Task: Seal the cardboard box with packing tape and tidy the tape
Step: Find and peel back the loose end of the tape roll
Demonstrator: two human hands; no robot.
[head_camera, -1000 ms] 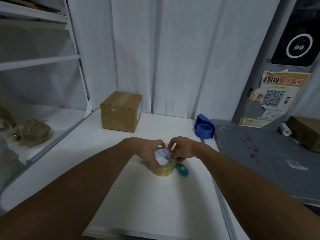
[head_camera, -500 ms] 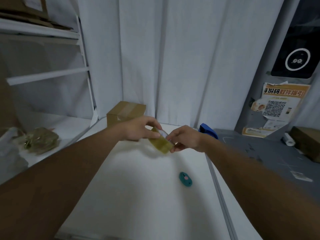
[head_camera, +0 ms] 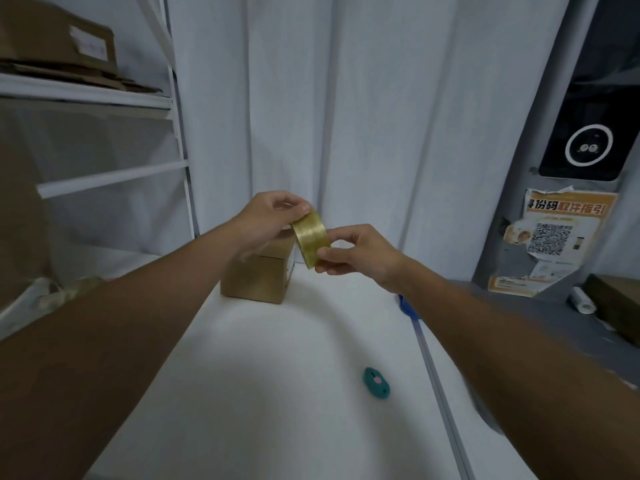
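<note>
A yellowish roll of packing tape (head_camera: 311,238) is held in the air above the white table (head_camera: 263,393), tilted on edge. My left hand (head_camera: 266,220) grips its upper rim from the left. My right hand (head_camera: 356,251) pinches its lower right side. Just behind and below the hands stands a small brown cardboard box (head_camera: 256,278) at the table's far end, partly hidden by my left hand; its top cannot be seen well. A small teal cutter (head_camera: 376,382) lies on the table nearer to me.
A white shelf frame (head_camera: 180,140) rises on the left with flat cardboard (head_camera: 62,46) on top. A blue tape dispenser (head_camera: 406,306) peeks out behind my right forearm. To the right lies a grey surface (head_camera: 540,317) with a small white roll (head_camera: 583,300) and a brown box (head_camera: 620,306).
Both hands lifted the tape roll off the table and carried it up and away toward the cardboard box. The teal cutter stayed on the table.
</note>
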